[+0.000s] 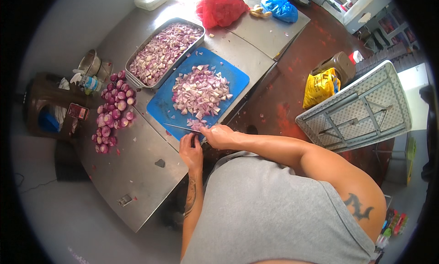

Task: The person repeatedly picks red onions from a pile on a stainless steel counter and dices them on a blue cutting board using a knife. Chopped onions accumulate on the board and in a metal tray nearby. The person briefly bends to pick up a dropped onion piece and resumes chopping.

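My right hand grips the handle of a kitchen knife, its blade pointing left across the near corner of a blue cutting board. Just below the blade, my left hand rests at the board's edge with its fingers curled; whatever lies under them is hidden. A few cut onion pieces lie right by the knife. Farther up the board spreads a large heap of chopped red onion. Behind it stands a deep metal tray filled with more chopped onion. Whole peeled red onions are piled left of the board.
The stainless steel table carries a red bag, a ginger root and a blue plastic bag at its far end. A spray bottle and metal bowl sit left. A folded table leans at right.
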Motion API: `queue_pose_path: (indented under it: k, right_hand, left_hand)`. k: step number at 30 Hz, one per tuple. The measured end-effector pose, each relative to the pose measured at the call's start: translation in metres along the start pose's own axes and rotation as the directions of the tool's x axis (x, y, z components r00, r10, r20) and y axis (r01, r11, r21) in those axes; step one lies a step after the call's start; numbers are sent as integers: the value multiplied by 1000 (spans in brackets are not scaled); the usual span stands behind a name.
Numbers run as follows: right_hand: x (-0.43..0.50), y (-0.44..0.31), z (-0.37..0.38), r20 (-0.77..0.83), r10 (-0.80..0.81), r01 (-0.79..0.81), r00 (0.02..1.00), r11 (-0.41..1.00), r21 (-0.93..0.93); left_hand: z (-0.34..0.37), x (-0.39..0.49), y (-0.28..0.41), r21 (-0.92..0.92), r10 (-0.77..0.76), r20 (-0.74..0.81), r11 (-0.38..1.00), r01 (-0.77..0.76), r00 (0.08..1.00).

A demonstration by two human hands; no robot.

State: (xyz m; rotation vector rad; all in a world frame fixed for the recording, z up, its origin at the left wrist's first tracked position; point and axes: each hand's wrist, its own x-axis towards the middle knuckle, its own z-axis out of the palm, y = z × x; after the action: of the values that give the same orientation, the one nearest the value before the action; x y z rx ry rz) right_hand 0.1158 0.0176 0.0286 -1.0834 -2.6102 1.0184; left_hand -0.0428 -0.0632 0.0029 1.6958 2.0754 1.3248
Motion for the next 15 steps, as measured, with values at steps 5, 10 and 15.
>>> queue_pose_path:
  k: [5, 10, 15]
  right_hand:
    - [1, 2, 4, 0, 4, -4, 1000, 1000, -14]
    - [0, 4, 1, 52, 36, -34, 998, 999, -30]
    - [-6, 0, -2, -22, -1, 1, 1000, 1000, -18]
  left_hand:
    - [0, -4, -2, 14, 0, -10, 1000, 0, 1000]
    - [1, -1, -1, -33, -41, 5, 999, 42, 999]
    - [0, -4, -2, -12, -24, -10, 1000, 24, 1000]
